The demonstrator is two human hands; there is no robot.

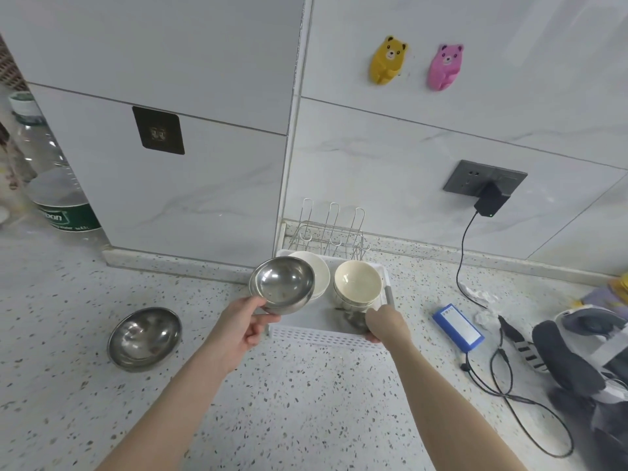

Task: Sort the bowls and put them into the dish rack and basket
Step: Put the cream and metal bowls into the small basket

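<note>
My left hand (246, 322) grips the near rim of a steel bowl (282, 283) and holds it tilted over the left side of the white plastic basket (319, 334). Inside the basket lie a cream bowl (319, 271), half hidden behind the steel one, and a stack of cream bowls (357, 283) to its right. My right hand (384, 322) reaches into the basket's near right corner, fingers curled near a small dark object I cannot identify. Another steel bowl (144, 338) sits on the counter at the left. A wire dish rack (331, 229) stands behind the basket against the wall.
A large water bottle (51, 185) stands at the far left beside a tiled column. On the right lie a blue battery pack (458, 328), black cables (509, 396), a plugged-in charger (491, 200) and a grey and white device (584, 362). Bear-shaped hooks hang on the wall.
</note>
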